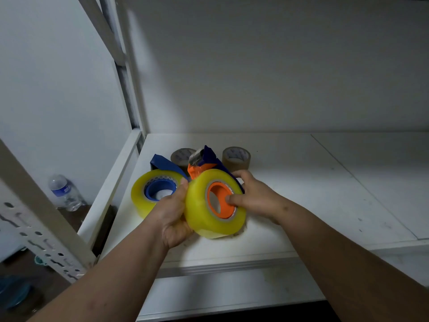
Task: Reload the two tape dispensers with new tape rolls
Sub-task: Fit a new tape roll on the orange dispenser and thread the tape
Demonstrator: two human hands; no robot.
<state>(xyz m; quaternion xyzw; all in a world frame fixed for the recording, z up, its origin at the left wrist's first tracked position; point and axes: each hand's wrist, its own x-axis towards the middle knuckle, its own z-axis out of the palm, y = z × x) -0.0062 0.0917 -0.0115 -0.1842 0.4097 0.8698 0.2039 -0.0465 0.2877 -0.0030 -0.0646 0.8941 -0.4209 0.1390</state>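
A fat yellowish clear tape roll [199, 205] sits on the orange hub of a blue tape dispenser [210, 159], tilted above the white shelf [290, 205]. My left hand [173, 217] grips the roll's left and lower side. My right hand [253, 196] holds the dispenser from the right, with its thumb pressed on the orange hub [219, 202]. To the left, a second yellowish roll [141, 194] is mounted on the blue hub of another blue dispenser [162, 163] resting on the shelf. Two brown tape rolls [182, 156] [236, 158] stand behind.
The shelf's slotted metal upright [41, 228] crosses the left foreground, and a white post [132, 77] rises at the back left corner. A clear water bottle [63, 192] stands on the floor to the left. A wall closes the back.
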